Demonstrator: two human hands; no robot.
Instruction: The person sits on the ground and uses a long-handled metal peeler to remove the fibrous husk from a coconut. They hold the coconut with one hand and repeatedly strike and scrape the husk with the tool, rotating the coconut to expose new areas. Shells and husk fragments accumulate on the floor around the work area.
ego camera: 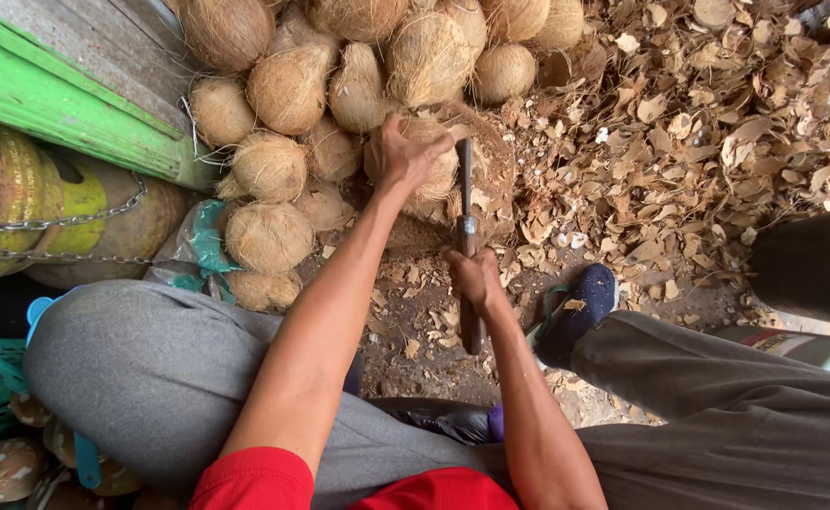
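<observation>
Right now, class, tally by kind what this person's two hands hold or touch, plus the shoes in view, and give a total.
Husked coconut under the left hand: 1
Long knife gripped by the right hand: 1
Dark blue shoe: 1
Total: 3

Soft, even daylight, faint shadows, no glare; sharp centre, with wide-angle bending at the edges.
</observation>
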